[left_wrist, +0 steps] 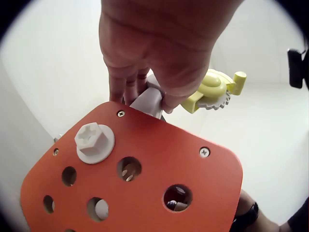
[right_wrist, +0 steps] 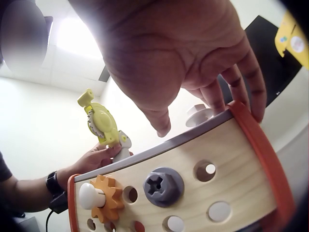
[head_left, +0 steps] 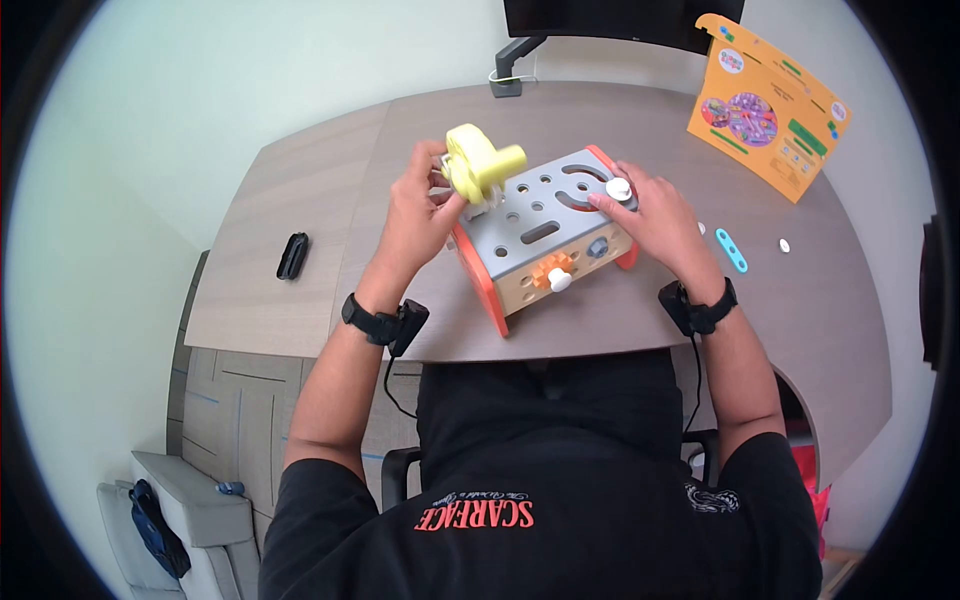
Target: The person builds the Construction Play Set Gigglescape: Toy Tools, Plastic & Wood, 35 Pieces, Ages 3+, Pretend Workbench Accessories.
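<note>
The left hand (head_left: pixel 412 215) pinches the grey base (left_wrist: pixel 148 101) of a yellow toy saw (head_left: pixel 475 165) at the left end of the toy workbench (head_left: pixel 515 235). In the left wrist view the yellow part (left_wrist: pixel 212 87) stands out beyond the thumb, over the red end panel (left_wrist: pixel 154 145). The right hand (head_left: pixel 655 215) rests on the bench's right end, its fingers over the red edge (right_wrist: pixel 256 140) and its thumb near the top, beside a white bolt (head_left: pixel 619 189). On the front are an orange gear (right_wrist: pixel 107 198) with a white peg (right_wrist: pixel 91 195) and a grey bolt (right_wrist: pixel 164 187).
A black case (head_left: pixel 292 256) lies at the left of the table (head_left: pixel 300 190). At the right are a blue strip (head_left: pixel 731 250) and a small white piece (head_left: pixel 784 245). An orange box (head_left: pixel 770 110) stands at the back right, near a monitor (head_left: pixel 620 22).
</note>
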`<state>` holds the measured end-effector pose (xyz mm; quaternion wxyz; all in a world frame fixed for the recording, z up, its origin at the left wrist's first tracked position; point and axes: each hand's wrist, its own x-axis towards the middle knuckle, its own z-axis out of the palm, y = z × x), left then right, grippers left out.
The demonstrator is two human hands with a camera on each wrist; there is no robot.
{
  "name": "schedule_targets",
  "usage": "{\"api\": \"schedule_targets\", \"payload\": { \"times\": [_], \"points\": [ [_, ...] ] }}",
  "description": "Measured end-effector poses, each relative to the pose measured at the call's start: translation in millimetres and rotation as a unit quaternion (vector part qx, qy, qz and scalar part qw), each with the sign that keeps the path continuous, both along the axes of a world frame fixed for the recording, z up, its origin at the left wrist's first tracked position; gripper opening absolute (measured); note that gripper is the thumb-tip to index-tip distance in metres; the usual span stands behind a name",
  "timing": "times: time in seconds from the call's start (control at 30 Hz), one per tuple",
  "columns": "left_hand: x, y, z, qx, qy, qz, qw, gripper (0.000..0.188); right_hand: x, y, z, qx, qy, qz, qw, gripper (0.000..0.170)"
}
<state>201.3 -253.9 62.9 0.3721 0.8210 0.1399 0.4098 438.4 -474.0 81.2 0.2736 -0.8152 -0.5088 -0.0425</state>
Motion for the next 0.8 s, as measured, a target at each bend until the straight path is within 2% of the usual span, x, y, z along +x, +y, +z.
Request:
{"api": "schedule_targets", "payload": {
  "times": [0.07, 0.17, 0.27, 0.3, 0.37, 0.43, 0.5, 0.57, 0.67, 0.77, 0.8],
  "points": [
    [-2.5, -4.5, -3.9, 0.044, 0.012, -0.010, 0.999, 0.048, 3.3, -2.2, -4.7, 0.016, -0.007, 0.005, 1.000, 0.073],
    [-4.9, -2.5, -12.3, -0.038, 0.030, -0.021, 0.999, 0.048, 33.2, -11.8, -9.2, 0.131, 0.160, 0.005, 0.978, 0.061],
    [-3.4, 0.8, -16.5, -0.083, 0.027, -0.038, 0.996, 0.050, 94.1, -44.5, -25.1, 0.186, 0.163, -0.052, 0.967, 0.047],
    [-3.0, 1.1, -18.7, -0.091, 0.024, -0.044, 0.995, 0.051, 121.0, -62.0, -40.0, 0.093, 0.086, -0.065, 0.990, 0.045],
    [-6.3, 1.0, -18.7, -0.099, 0.037, -0.062, 0.992, 0.054, 175.5, -96.1, -80.7, -0.094, -0.070, -0.087, 0.989, 0.041],
    [-4.3, 3.2, -20.0, -0.086, 0.035, -0.077, 0.993, 0.057, 207.0, -122.6, -108.6, -0.099, -0.085, -0.170, 0.977, 0.045],
    [-3.6, 6.1, -25.9, -0.055, 0.020, -0.080, 0.995, 0.059, 220.5, -141.9, -114.3, -0.132, -0.080, -0.224, 0.962, 0.045],
    [-2.7, 6.3, -25.8, -0.051, 0.018, -0.075, 0.996, 0.060, 226.3, -150.6, -116.6, -0.191, -0.052, -0.248, 0.948, 0.041],
    [-0.1, 6.3, -27.6, -0.032, 0.028, -0.063, 0.997, 0.062, 240.0, -151.9, -130.0, -0.225, 0.003, -0.272, 0.935, 0.033],
    [0.7, 7.7, -22.3, -0.027, 0.043, -0.061, 0.997, 0.063, 242.1, -156.4, -141.8, -0.144, -0.108, -0.270, 0.946, 0.031],
    [0.0, 7.8, -21.1, -0.031, 0.051, -0.066, 0.996, 0.063, 244.7, -155.8, -142.4, -0.156, -0.100, -0.256, 0.949, 0.032]
  ]
}}
